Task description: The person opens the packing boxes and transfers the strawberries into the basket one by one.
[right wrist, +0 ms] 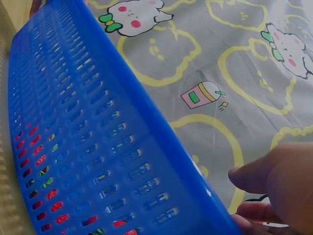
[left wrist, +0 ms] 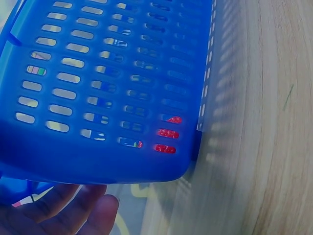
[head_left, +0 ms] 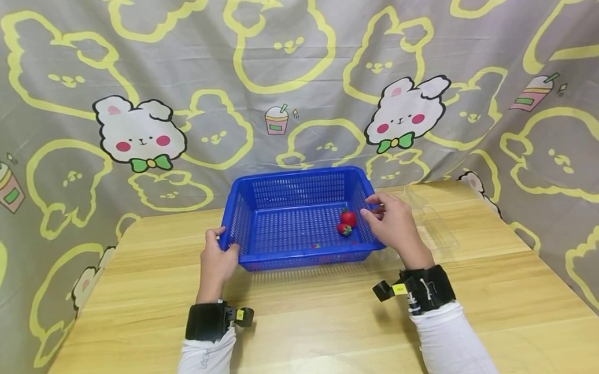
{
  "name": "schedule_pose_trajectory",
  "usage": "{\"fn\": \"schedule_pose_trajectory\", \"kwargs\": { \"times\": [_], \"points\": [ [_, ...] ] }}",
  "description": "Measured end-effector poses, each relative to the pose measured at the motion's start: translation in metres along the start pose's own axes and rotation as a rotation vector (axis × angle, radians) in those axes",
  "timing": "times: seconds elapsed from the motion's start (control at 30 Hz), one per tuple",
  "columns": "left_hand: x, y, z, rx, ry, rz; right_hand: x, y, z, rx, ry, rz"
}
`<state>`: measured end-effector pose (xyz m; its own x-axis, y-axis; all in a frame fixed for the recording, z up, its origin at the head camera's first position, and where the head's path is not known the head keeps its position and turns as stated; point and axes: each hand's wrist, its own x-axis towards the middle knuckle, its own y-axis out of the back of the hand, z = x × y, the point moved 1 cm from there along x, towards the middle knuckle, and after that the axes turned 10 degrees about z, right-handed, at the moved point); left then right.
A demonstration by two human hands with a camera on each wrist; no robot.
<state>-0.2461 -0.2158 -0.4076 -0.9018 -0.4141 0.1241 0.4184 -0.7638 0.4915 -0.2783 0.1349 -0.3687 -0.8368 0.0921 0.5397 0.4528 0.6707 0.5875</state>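
Observation:
A blue slotted plastic basket [head_left: 297, 222] is between the two hands over the wooden table, its open top facing up. My left hand [head_left: 217, 265] grips the basket's left side near the front corner, thumb by the rim. At the right rim, my right hand [head_left: 396, 226] holds the basket with curled fingers, its thumb raised off the edge. Red strawberries with green leaves, one of them a whole strawberry [head_left: 348, 218], lie in the basket's right part. More red and green shows through the front wall's slots in the right wrist view.
A clear plastic container [head_left: 435, 229] lies on the table [head_left: 309, 325] just right of the right hand. Behind and at both sides hangs a grey curtain [head_left: 295, 123] printed with cartoon rabbits, close to the basket's back edge.

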Motion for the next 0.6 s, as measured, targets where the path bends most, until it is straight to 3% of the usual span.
{"fn": "schedule_pose_trajectory", "kwargs": {
  "times": [0.13, 0.37, 0.5, 0.6],
  "points": [
    [0.001, -0.001, 0.002, 0.008, -0.012, 0.014, 0.002, 0.003, -0.001, 0.018, 0.022, 0.013],
    [-0.002, -0.005, 0.001, 0.059, -0.044, 0.044, -0.004, 0.006, 0.006, 0.011, -0.011, 0.025],
    [-0.007, -0.004, 0.007, 0.126, -0.101, 0.137, -0.005, 0.010, 0.009, 0.022, 0.011, 0.104],
    [-0.012, 0.000, 0.017, 0.131, -0.196, 0.242, -0.006, 0.012, 0.009, 0.040, 0.036, 0.186]
  ]
}}
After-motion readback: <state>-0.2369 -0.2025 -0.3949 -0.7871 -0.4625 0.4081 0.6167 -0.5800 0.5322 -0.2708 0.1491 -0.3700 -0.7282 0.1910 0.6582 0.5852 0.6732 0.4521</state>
